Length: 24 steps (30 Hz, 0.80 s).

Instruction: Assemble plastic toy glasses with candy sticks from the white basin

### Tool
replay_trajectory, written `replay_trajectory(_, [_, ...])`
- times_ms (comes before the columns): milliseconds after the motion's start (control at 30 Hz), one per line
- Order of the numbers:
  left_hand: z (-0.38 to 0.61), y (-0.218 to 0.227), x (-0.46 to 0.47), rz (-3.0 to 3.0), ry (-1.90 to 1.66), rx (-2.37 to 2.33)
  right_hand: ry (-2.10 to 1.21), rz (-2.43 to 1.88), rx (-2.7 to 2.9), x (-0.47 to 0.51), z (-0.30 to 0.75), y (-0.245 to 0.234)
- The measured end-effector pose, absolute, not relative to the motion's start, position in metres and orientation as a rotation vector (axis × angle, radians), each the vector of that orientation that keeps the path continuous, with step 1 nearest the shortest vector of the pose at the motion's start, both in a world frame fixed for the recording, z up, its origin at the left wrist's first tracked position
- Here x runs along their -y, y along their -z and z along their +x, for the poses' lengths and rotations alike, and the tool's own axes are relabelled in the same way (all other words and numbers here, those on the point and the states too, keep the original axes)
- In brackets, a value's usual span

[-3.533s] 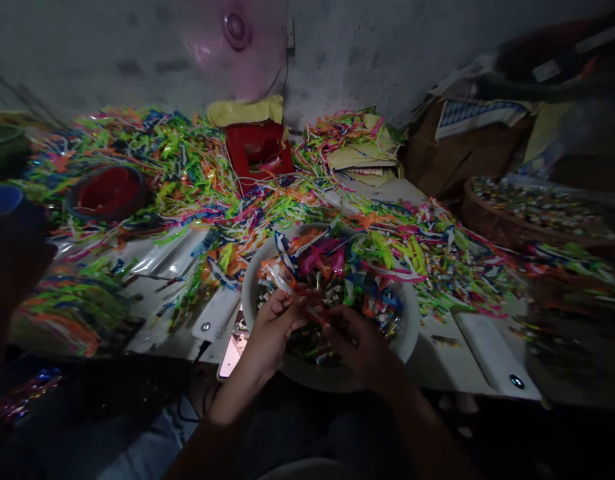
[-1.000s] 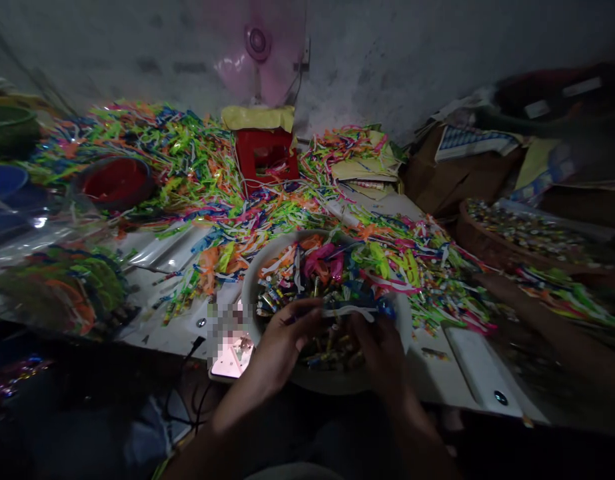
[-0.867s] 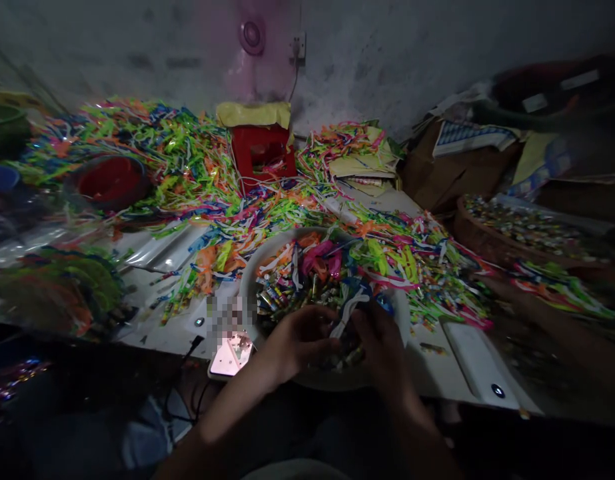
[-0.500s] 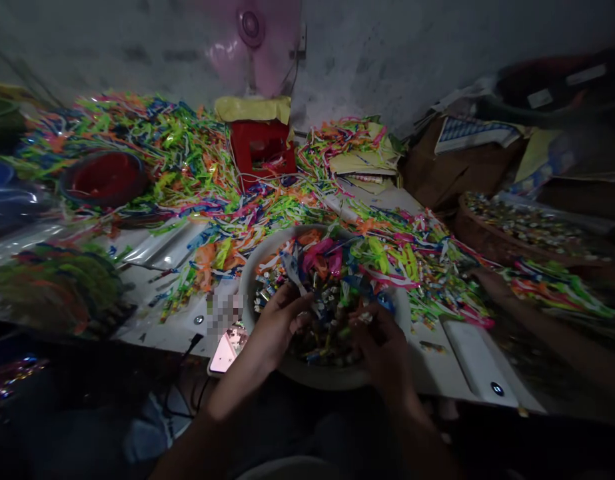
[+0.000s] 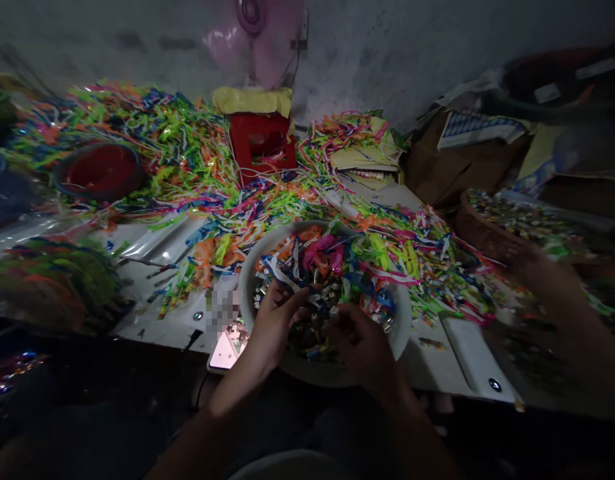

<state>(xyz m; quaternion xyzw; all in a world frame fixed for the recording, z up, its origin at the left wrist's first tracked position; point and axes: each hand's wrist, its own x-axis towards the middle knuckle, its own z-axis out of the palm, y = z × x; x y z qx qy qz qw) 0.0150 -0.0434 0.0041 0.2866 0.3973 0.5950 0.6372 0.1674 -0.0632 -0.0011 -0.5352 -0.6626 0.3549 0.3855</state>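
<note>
A white bowl [image 5: 247, 277] in front of me is heaped with small wrapped candies [image 5: 332, 300] and bright plastic strips. My left hand [image 5: 274, 323] rests in the bowl's near left part, fingers pinched on a white and blue strip [image 5: 282, 273]. My right hand [image 5: 360, 340] is over the bowl's near middle, fingers curled down among the candies; what it grips is hidden. The two hands are close together, almost touching.
Neon strips [image 5: 187, 167] cover the white table [image 5: 467, 360]. A red bowl [image 5: 100, 170] sits at the left, a red stool [image 5: 260, 143] at the back, a lit phone [image 5: 224, 347] by the bowl. Another person's arm [image 5: 562, 300] reaches near a brown basket [image 5: 487, 230].
Both hands shifted slightly within the bowl; the left took a white and blue strip. The other person's arm at the right rose toward the basket. The camera tilted a little.
</note>
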Motion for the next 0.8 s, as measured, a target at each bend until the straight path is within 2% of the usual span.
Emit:
replay_trajectory(133, [0.0151, -0.0027, 0.0429, 0.667, -1.368, -0.886, -0.662, -1.339, 1.800, 0.0654, 0.1654, 0.0029])
replay_trajectory(367, [0.0153, 0.0014, 0.0435, 0.703, -1.400, -0.907, -0.522, -1.267, 1.872, 0.0663, 0.1669, 0.0060])
replay_trajectory(800, [0.0148, -0.0003, 0.0437, 0.735, -1.378, -0.902, -0.492, -1.283, 1.987, 0.0677, 0.1667, 0.0040])
